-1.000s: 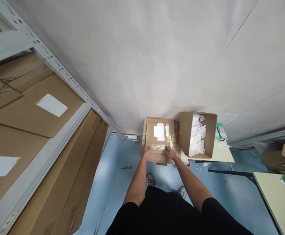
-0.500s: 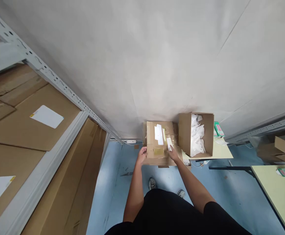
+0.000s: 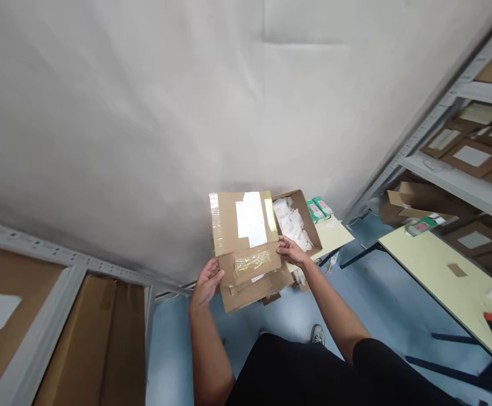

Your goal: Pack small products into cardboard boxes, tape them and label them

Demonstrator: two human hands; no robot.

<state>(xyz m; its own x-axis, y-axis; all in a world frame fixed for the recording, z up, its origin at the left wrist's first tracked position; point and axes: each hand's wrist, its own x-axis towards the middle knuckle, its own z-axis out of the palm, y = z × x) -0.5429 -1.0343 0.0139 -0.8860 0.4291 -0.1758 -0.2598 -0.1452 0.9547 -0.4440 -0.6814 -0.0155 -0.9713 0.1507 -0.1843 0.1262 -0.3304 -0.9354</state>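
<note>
Both hands hold a flat piece of cardboard (image 3: 227, 226), raised and tilted, with white labels, clear tape and a yellowish strip on its face. My left hand (image 3: 206, 282) grips its lower left edge, thumb in front. At the right edge, my right hand (image 3: 291, 250) pinches it. Beneath lies more flat cardboard (image 3: 246, 299), partly covered by the raised piece. Just right of it stands an open cardboard box (image 3: 311, 228) with white plastic-wrapped items (image 3: 290, 223) inside; the raised cardboard overlaps its left side.
Green-and-pink packets (image 3: 320, 207) sit on a pale table (image 3: 334, 234) beside the box. Another pale table (image 3: 432, 259) stands at right, near shelving (image 3: 461, 169) with cartons. At left, a metal rack (image 3: 66, 304) holds large cartons. A grey wall (image 3: 187, 113) rises in front.
The labelled cardboard has come up off the cardboard beneath and is tilted. My right hand has shifted from its face to its right edge. The view has turned to the right.
</note>
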